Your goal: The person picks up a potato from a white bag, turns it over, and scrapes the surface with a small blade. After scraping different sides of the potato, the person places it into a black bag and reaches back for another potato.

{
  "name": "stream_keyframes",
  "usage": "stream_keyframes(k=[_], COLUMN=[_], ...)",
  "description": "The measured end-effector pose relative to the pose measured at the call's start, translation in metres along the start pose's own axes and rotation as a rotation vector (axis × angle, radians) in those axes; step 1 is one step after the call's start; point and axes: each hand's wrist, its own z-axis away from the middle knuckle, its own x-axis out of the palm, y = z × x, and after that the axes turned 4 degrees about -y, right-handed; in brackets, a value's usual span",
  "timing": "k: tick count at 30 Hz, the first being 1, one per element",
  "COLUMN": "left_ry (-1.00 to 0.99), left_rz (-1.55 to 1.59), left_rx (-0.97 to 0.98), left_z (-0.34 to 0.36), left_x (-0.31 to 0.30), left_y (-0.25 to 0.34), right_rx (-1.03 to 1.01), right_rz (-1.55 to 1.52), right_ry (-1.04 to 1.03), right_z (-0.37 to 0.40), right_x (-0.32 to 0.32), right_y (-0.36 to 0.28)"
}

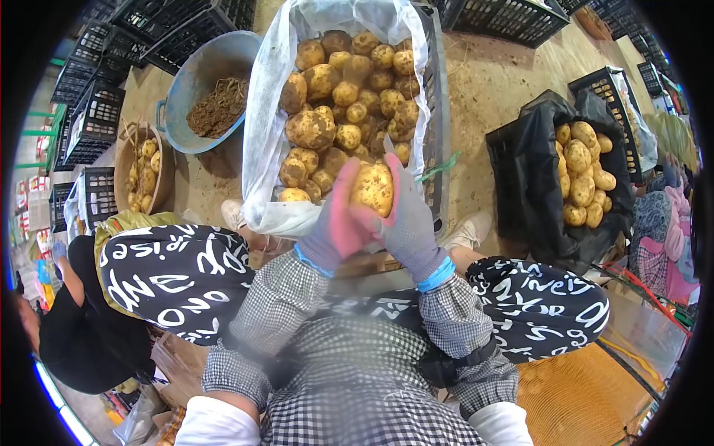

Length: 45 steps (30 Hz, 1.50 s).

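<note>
A pale, fairly clean potato [373, 187] is between my two gloved hands at the near end of a lined crate. My left hand [341, 223], in a pink and grey glove, curls round its left side. The right hand [407, 215] closes on the other side, its grey-backed fingers pointing up beside the potato. Just beyond them, the black crate [439, 97] holds many soil-covered potatoes [346, 93] of mixed sizes. White liner [262, 141] folds over the crate's rim. My palms are hidden.
Left of the crate stand a blue tub [172, 104] with soil in it and a brown basin [119, 167] of potatoes. To the right, a crate lined in black plastic [520, 163] holds cleaner potatoes [584, 167]. Another person [82, 334] is at the left.
</note>
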Motion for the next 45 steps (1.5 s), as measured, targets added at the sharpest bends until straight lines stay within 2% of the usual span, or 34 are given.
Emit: stream_keyframes(k=[2,3,6,8,9,11,13,16,18,19,21,22,23,24,26,27,29,30,32,33,35,37,39,42,45], left_ry=[0.01,0.031,0.078,0.094,0.103,0.125,0.149,0.161,0.149,0.121,0.107,0.125,0.144,0.164,0.164,0.144,0.038,-0.043,-0.078,-0.027,0.059,0.128,0.132,0.126,0.145], left_rz=[0.274,0.339,0.289,0.198,0.134,0.001,-0.171,-0.393,-0.467,-0.436,-0.265,-0.293,-0.322,-0.525,-0.947,-1.161,-1.258,-1.143,-0.959,-0.888,-0.721,-0.539,-0.758,-0.94,-0.669], left_rx=[-0.091,-0.126,-0.152,-0.14,-0.125,-0.092,-0.031,0.081,0.142,0.104,0.051,0.102,0.152,0.271,0.528,0.673,0.751,0.678,0.529,0.458,0.44,0.531,0.671,0.789,0.726], left_z=[-0.001,-0.001,-0.002,-0.008,-0.011,-0.015,-0.02,-0.025,-0.026,-0.019,-0.009,-0.01,-0.01,-0.016,-0.016,-0.005,0.007,0.01,0.01,0.005,0.0,0.0,-0.002,0.001,0.009], left_x=[0.011,0.017,0.021,0.011,0.004,-0.007,-0.022,-0.053,-0.068,-0.058,-0.027,-0.026,-0.024,-0.029,-0.039,-0.025,-0.001,0.008,0.022,0.029,0.032,0.03,0.029,0.034,0.048], left_y=[0.003,0.007,0.01,0.006,0.002,-0.007,-0.021,-0.047,-0.057,-0.047,-0.023,-0.023,-0.023,-0.025,-0.032,-0.021,0.0,0.009,0.022,0.028,0.033,0.038,0.039,0.041,0.052], right_rx=[0.145,0.289,0.557,0.377,0.138,-0.092,-0.079,0.239,0.174,0.143,0.32,0.411,0.285,0.16,0.074,0.106,0.224,0.311,0.41,0.388,0.338,0.277,0.302,0.441,0.337], right_rz=[-0.158,-0.348,-0.784,-0.657,-0.406,-0.132,-0.088,-0.612,-0.487,-0.425,-0.713,-0.857,-0.745,-0.633,-0.554,-0.589,-0.728,-0.834,-0.865,-0.79,-0.644,-0.843,-1.047,-1.303,-1.228], right_ry=[-0.13,-0.218,-0.296,-0.181,-0.074,0.019,-0.001,-0.139,-0.146,-0.151,-0.153,-0.157,-0.081,-0.003,0.02,-0.038,-0.102,-0.107,-0.074,-0.055,-0.025,-0.218,-0.347,-0.393,-0.371], right_z=[-0.002,-0.01,-0.01,-0.009,-0.008,-0.005,-0.002,-0.001,-0.008,-0.01,-0.014,-0.014,-0.011,-0.009,-0.004,-0.003,-0.005,-0.006,-0.008,-0.007,-0.002,-0.002,-0.005,-0.013,-0.007], right_x=[-0.009,-0.021,-0.028,-0.022,-0.012,-0.004,-0.001,-0.001,-0.008,-0.011,-0.019,-0.02,-0.013,-0.003,0.003,-0.002,-0.004,0.003,0.003,0.0,-0.003,-0.007,-0.012,-0.027,-0.015], right_y=[0.003,0.003,0.004,0.006,0.007,0.009,0.011,0.023,0.025,0.024,0.009,0.003,0.002,0.003,0.008,0.012,0.027,0.043,0.046,0.044,0.04,0.028,0.018,0.002,0.011])
